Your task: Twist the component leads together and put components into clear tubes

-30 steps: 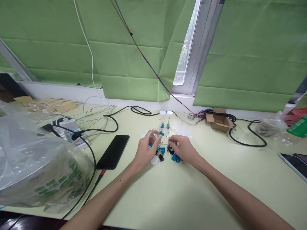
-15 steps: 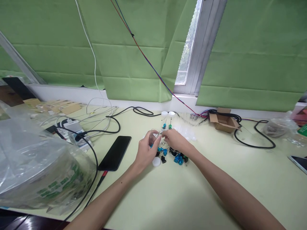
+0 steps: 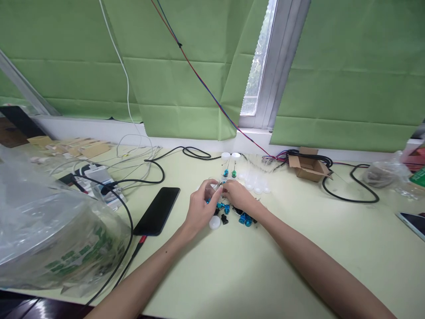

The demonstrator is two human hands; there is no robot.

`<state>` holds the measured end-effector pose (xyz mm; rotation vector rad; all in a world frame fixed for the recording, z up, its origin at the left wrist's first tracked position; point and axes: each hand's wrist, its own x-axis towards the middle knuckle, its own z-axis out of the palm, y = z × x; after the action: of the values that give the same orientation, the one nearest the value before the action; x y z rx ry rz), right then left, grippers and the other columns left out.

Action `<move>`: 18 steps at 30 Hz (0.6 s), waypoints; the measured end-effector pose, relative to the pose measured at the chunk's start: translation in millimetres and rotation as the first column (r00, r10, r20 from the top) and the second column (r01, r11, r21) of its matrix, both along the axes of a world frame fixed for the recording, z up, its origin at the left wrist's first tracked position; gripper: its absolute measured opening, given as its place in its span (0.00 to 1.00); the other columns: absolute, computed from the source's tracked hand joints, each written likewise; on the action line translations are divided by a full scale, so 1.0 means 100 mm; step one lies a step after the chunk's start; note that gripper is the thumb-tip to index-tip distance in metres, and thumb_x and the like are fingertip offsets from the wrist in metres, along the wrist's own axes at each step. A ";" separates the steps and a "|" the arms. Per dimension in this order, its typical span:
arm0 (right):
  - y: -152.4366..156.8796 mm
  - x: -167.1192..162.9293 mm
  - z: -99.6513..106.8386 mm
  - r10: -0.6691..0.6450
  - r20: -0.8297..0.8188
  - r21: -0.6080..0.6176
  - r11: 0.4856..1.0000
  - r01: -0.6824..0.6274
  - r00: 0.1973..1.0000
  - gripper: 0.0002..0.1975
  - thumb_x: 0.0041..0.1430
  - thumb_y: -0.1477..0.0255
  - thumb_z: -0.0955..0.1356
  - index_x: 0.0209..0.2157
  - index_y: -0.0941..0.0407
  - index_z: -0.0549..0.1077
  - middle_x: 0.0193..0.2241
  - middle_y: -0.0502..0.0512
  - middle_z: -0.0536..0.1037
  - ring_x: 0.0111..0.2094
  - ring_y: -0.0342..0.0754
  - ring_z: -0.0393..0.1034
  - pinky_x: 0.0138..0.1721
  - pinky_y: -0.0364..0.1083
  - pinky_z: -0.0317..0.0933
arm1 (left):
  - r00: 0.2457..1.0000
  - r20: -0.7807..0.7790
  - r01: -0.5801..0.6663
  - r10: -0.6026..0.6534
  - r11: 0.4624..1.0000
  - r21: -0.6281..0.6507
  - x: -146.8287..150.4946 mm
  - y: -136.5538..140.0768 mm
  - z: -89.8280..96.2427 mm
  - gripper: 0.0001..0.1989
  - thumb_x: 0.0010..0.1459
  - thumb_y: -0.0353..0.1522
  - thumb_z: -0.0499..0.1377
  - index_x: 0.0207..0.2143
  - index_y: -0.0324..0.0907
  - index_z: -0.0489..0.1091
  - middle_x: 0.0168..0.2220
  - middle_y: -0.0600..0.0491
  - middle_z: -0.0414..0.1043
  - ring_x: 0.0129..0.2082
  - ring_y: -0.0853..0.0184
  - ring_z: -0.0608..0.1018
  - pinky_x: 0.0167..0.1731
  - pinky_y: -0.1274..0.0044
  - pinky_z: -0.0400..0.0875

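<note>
My left hand (image 3: 200, 204) is curled around a small clear plastic container (image 3: 209, 190). Against its opening, my right hand (image 3: 237, 195) has its fingers pinched together. A thin dark and bluish bit shows at those fingertips, too small to name. Under and between the hands lie small blue metallic parts (image 3: 226, 208), more blue pieces (image 3: 247, 221) and a black part (image 3: 225, 219). A round white cap (image 3: 215, 222) rests by my left wrist. Beyond the hands are two clear containers with white ends, one around a blue piece (image 3: 226, 173), the other around a green piece (image 3: 234, 173).
Several translucent round caps (image 3: 257, 188) lie behind my right hand. A black phone (image 3: 157, 211) and a large plastic bag (image 3: 66, 235) are at left. Black cable (image 3: 195, 154) runs along the back to an open cardboard box (image 3: 308, 169). Another device (image 3: 413, 223) lies far right.
The view has shifted slightly. My right fingers have moved a little closer to the container in my left hand, and a bluish bit now shows near the fingertips.
</note>
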<state>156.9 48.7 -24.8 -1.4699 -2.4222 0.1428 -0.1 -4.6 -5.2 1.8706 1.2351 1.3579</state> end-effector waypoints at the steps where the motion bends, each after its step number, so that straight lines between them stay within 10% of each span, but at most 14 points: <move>1: 0.00 0.00 -0.01 0.000 0.008 0.002 1.000 0.000 1.000 0.07 0.64 0.76 0.63 0.34 0.58 0.72 0.34 0.57 0.74 0.37 0.48 0.69 0.32 0.43 0.54 | 1.000 -0.001 0.000 0.000 1.000 0.001 0.00 0.00 0.00 0.12 0.62 0.41 0.56 0.42 0.43 0.68 0.23 0.60 0.62 0.23 0.72 0.66 0.27 0.80 0.62; 18: -0.09 -0.03 0.07 0.003 0.170 0.006 1.000 -0.004 0.986 0.11 0.62 0.84 0.60 0.36 0.59 0.71 0.39 0.61 0.74 0.38 0.51 0.71 0.32 0.44 0.57 | 1.000 -0.021 0.008 -0.008 1.000 0.009 0.00 0.01 -0.01 0.12 0.62 0.41 0.56 0.42 0.44 0.68 0.23 0.60 0.61 0.23 0.72 0.65 0.27 0.79 0.61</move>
<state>154.4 39.4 -17.3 -1.5323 -2.5555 0.0109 0.1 -4.0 -6.6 1.8984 1.2324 1.3455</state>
